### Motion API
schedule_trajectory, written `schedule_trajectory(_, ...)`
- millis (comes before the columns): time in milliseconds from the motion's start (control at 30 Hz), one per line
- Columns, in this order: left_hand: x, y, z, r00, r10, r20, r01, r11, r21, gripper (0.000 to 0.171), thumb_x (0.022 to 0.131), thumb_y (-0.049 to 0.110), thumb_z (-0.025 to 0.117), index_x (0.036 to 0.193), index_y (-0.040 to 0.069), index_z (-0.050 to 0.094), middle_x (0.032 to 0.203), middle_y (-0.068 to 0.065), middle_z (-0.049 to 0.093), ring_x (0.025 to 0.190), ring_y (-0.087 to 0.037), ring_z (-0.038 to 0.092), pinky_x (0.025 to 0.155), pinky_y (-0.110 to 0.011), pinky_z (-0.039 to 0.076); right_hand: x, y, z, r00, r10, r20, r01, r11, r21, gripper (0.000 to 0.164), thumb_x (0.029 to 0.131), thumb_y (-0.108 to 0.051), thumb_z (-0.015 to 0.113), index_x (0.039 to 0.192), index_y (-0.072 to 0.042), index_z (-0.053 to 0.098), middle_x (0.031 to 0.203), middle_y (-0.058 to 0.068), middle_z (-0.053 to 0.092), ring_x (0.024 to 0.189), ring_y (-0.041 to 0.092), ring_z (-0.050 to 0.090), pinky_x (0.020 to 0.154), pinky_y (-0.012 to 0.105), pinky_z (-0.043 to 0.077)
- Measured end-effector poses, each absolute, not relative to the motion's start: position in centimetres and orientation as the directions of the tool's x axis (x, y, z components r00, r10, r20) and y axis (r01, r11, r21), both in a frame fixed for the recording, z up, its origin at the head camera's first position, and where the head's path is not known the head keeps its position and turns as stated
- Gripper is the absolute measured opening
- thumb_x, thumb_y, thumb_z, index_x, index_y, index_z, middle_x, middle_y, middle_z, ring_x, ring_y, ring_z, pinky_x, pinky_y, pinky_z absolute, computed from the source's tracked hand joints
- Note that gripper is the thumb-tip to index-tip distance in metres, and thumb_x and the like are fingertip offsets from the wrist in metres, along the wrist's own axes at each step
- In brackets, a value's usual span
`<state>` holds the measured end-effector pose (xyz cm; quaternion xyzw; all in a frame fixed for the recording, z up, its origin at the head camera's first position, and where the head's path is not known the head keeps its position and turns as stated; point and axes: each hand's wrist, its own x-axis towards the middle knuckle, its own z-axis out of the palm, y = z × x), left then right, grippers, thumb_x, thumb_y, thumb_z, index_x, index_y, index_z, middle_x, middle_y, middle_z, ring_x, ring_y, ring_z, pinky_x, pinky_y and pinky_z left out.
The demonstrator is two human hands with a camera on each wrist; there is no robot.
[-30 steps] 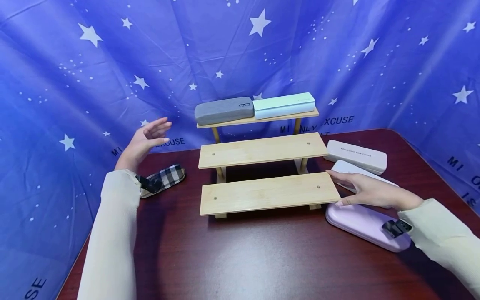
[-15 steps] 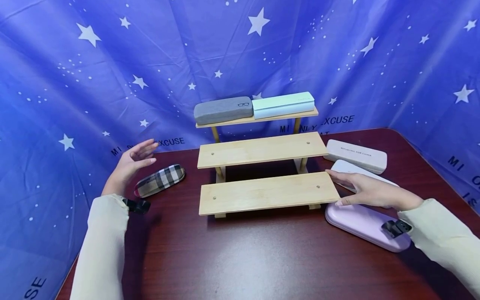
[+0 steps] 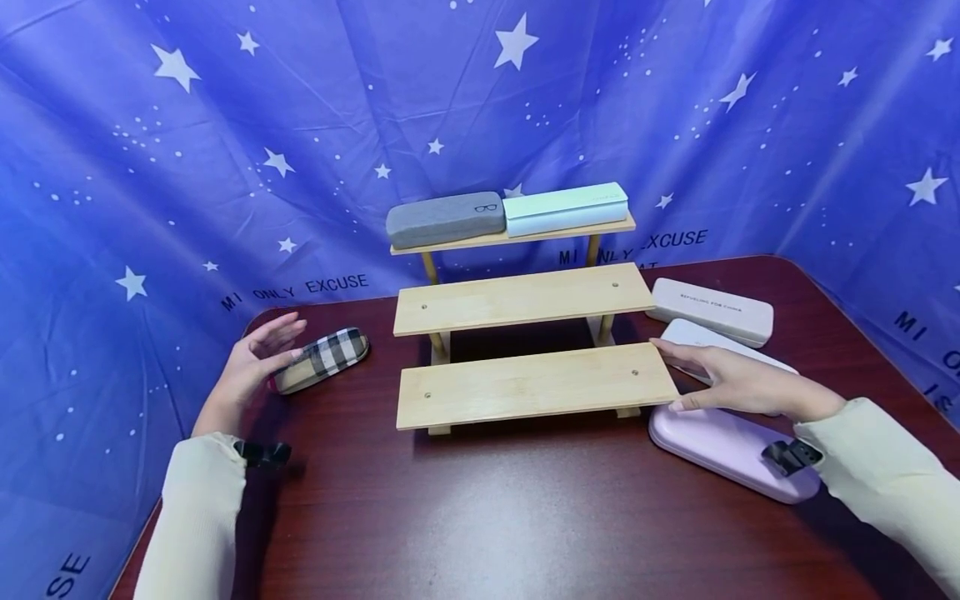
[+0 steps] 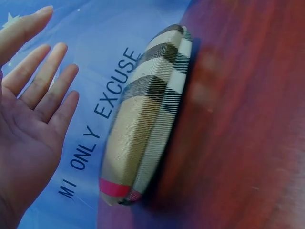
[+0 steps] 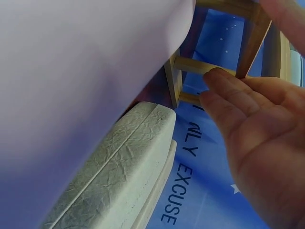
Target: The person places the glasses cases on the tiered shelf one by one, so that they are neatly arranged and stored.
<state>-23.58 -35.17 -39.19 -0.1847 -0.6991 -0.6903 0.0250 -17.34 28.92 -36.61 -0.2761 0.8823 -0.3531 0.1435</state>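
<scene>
Beside a plaid glasses case (image 3: pixel 330 360) at the left of the table, my left hand (image 3: pixel 251 362) hovers with fingers spread and holds nothing. In the left wrist view, a gap shows between the palm and the plaid case (image 4: pixel 143 109). My right hand (image 3: pixel 731 379) holds the right end of the lowest board of a three-tier wooden rack (image 3: pixel 536 387), fingers at the far corner and thumb at the near one. Under that hand lies a pink glasses case (image 3: pixel 731 454). A white glasses case (image 3: pixel 693 335) is partly hidden behind it.
On the rack's top tier sit a grey glasses case (image 3: pixel 446 220) and a pale mint glasses case (image 3: pixel 566 210). An off-white case with lettering (image 3: pixel 712 310) lies at the back right. A blue star-printed curtain (image 3: pixel 337 125) borders the dark red table (image 3: pixel 480 517).
My left hand has come down and toward the left, from above the plaid case to beside it, uncovering most of the case. My right hand stays at the board's end.
</scene>
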Motion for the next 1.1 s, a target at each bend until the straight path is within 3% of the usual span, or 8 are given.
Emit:
schedule_trajectory(100, -23.0, -35.1, -39.9, -0.936, 0.195, 0.293, 0.3, 0.01, 0.954, 0.056, 0.084, -0.018, 0.054, 0.137, -0.007, 0.041, 0.12, 0.003, 0.065, 0.112, -0.006, 0.058, 0.087, -0.016, 0.048, -17.4, 29.0, -36.6, -0.805, -0.589, -0.064, -0.375, 0.59, -0.715, 0.087, 0.082, -0.028, 0.073, 0.144, 0.009, 0.025, 0.148, 0.027, 0.029, 0.131, 0.022, 0.029, 0.093, 0.001, 0.024)
schedule_trajectory(233, -22.3, -35.4, -41.1, -0.95, 0.152, 0.271, 0.281, 0.048, 0.958, 0.056, 0.085, -0.015, 0.056, 0.137, -0.004, 0.043, 0.12, 0.006, 0.064, 0.115, -0.006, 0.055, 0.085, -0.014, 0.047, -17.3, 29.0, -36.6, -0.807, -0.587, -0.07, -0.366, 0.59, -0.72, 0.088, 0.082, -0.029, 0.073, 0.144, 0.009, 0.025, 0.148, 0.027, 0.029, 0.13, 0.033, 0.03, 0.093, 0.001, 0.025)
schedule_trajectory(367, -21.9, -35.9, -42.1, -0.961, 0.114, 0.254, 0.264, 0.088, 0.96, 0.054, 0.085, -0.015, 0.057, 0.135, 0.002, 0.049, 0.119, 0.009, 0.064, 0.115, -0.003, 0.054, 0.086, -0.013, 0.045, -17.2, 29.1, -36.6, -0.81, -0.584, -0.064, -0.378, 0.602, -0.703, 0.087, 0.082, -0.029, 0.073, 0.144, 0.008, 0.026, 0.147, 0.026, 0.03, 0.13, 0.028, 0.031, 0.093, 0.001, 0.025)
schedule_trajectory(633, -21.0, -35.3, -41.6, -0.961, 0.065, 0.27, 0.277, 0.144, 0.95, 0.05, 0.084, -0.015, 0.058, 0.132, -0.003, 0.051, 0.111, 0.016, 0.065, 0.11, 0.002, 0.055, 0.087, -0.012, 0.043, -17.2, 28.9, -36.5, -0.813, -0.579, -0.056, -0.392, 0.616, -0.684, 0.086, 0.082, -0.031, 0.073, 0.144, 0.008, 0.027, 0.147, 0.025, 0.031, 0.13, 0.027, 0.032, 0.093, 0.001, 0.024)
schedule_trajectory(967, -21.6, -36.5, -42.9, -0.965, 0.031, 0.259, 0.26, 0.139, 0.955, 0.049, 0.084, -0.014, 0.059, 0.13, 0.003, 0.055, 0.112, 0.013, 0.066, 0.11, 0.0, 0.055, 0.081, -0.009, 0.043, -17.3, 29.1, -36.8, -0.801, -0.598, -0.042, -0.389, 0.572, -0.723, 0.086, 0.082, -0.027, 0.073, 0.143, 0.011, 0.025, 0.147, 0.028, 0.03, 0.129, 0.008, 0.03, 0.094, 0.001, 0.025)
schedule_trajectory(1100, -21.9, -37.3, -43.6, -0.975, 0.011, 0.224, 0.222, 0.171, 0.96, 0.047, 0.085, -0.007, 0.063, 0.129, 0.008, 0.057, 0.112, 0.014, 0.066, 0.112, 0.001, 0.052, 0.085, -0.009, 0.039, -17.3, 29.2, -36.8, -0.8, -0.599, -0.036, -0.389, 0.563, -0.729, 0.085, 0.083, -0.026, 0.073, 0.144, 0.01, 0.025, 0.147, 0.028, 0.03, 0.128, 0.005, 0.031, 0.094, 0.002, 0.025)
